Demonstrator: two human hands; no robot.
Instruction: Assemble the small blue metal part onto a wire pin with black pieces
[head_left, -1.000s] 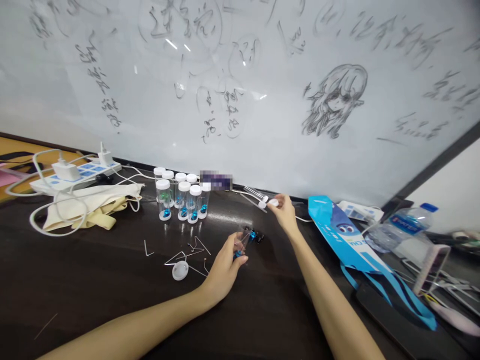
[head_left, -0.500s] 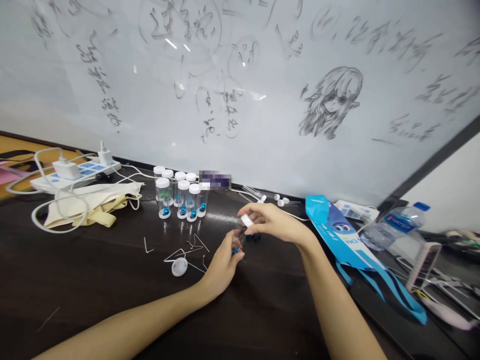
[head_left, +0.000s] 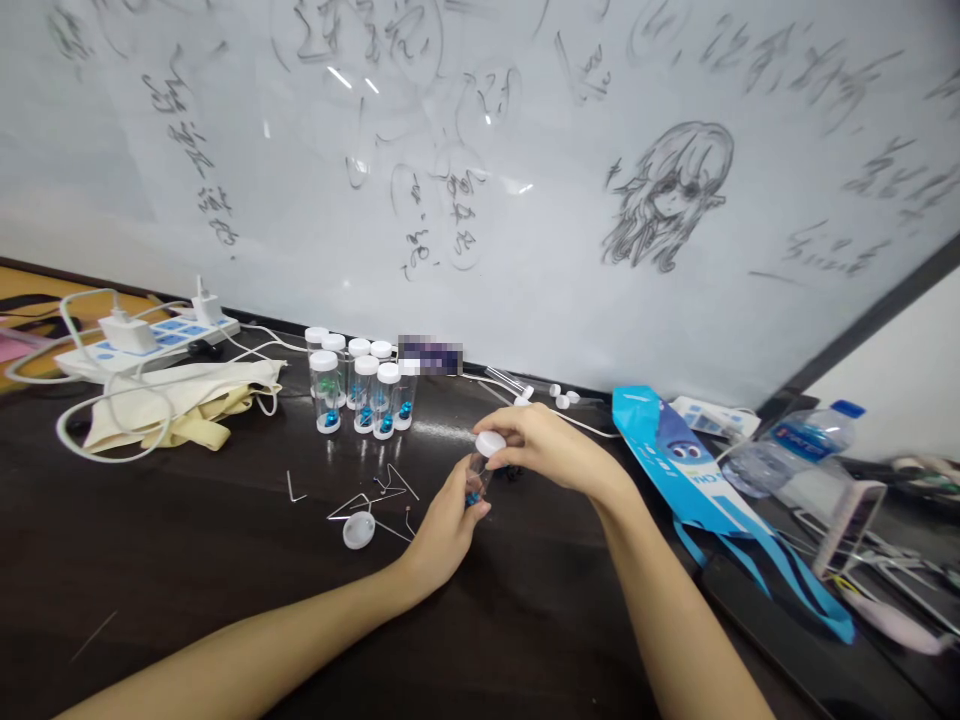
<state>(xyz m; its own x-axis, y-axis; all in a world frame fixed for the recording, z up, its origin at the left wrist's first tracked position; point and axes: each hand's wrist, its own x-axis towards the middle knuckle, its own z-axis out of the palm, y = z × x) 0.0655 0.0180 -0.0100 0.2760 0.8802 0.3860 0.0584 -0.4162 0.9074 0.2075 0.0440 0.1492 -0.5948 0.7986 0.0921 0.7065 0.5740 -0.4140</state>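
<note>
Wrapped round a small clear tube (head_left: 478, 478) with something blue at its bottom is my left hand (head_left: 448, 520). My right hand (head_left: 536, 447) pinches a white cap (head_left: 490, 443) at the tube's top; the cap sits over the mouth, though I cannot tell whether it is fully seated. Ahead and to the left stands a group of capped clear tubes (head_left: 326, 395), most with blue contents and one with green. Left of my left hand lie a round white lid (head_left: 358, 530) and several thin bent metal wires (head_left: 390, 485).
A whiteboard (head_left: 300, 220) rises behind the dark table. At the left are a power strip (head_left: 161, 335) and a cream cloth bag (head_left: 187, 400). To the right lie a blue bag (head_left: 675, 460) and a water bottle (head_left: 799, 445). Loose white caps (head_left: 562, 400) rest near the board.
The white cap in my right hand has turned from tilted to lying level over the tube's mouth. My left hand stays round the tube.
</note>
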